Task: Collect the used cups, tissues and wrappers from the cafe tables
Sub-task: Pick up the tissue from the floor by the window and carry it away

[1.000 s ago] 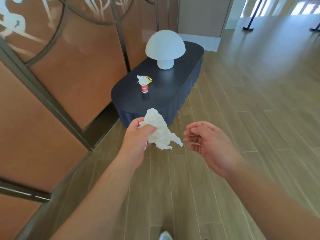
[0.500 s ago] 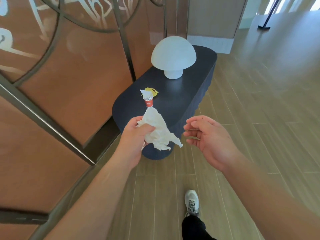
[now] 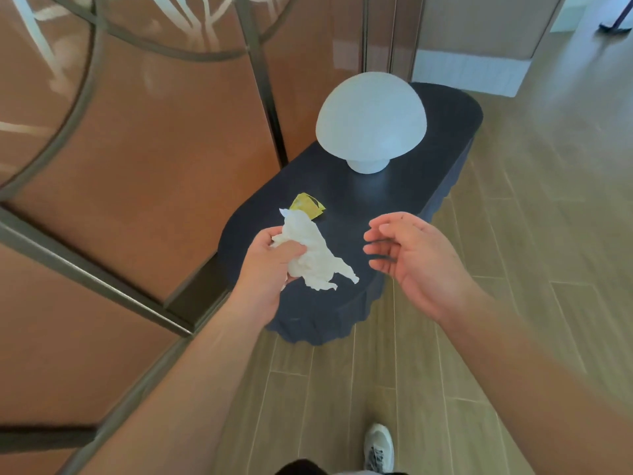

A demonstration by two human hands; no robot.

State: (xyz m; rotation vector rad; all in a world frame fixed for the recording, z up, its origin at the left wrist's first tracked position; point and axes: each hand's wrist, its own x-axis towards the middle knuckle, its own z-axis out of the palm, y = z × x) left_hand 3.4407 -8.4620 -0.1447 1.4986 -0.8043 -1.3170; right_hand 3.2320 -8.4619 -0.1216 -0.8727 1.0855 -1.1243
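My left hand (image 3: 270, 265) grips a crumpled white tissue (image 3: 315, 255) and hovers over the near end of a dark blue oval table (image 3: 404, 197). A yellow wrapper (image 3: 308, 204) lies on the table just beyond the tissue. The held tissue hides the small red cup that stood by the wrapper; only a white tip shows at its top left. My right hand (image 3: 411, 258) hangs empty over the table's near right edge, fingers loosely spread toward the tissue.
A white mushroom-shaped lamp (image 3: 371, 125) stands on the middle of the table. An orange panelled wall with a metal frame (image 3: 263, 80) runs along the left. Wooden floor (image 3: 531, 234) stretches to the right, and my shoe (image 3: 378, 447) is below.
I have walked closer to the table, so it now lies under both hands. The held tissue now covers the red cup. Both hands keep their poses.
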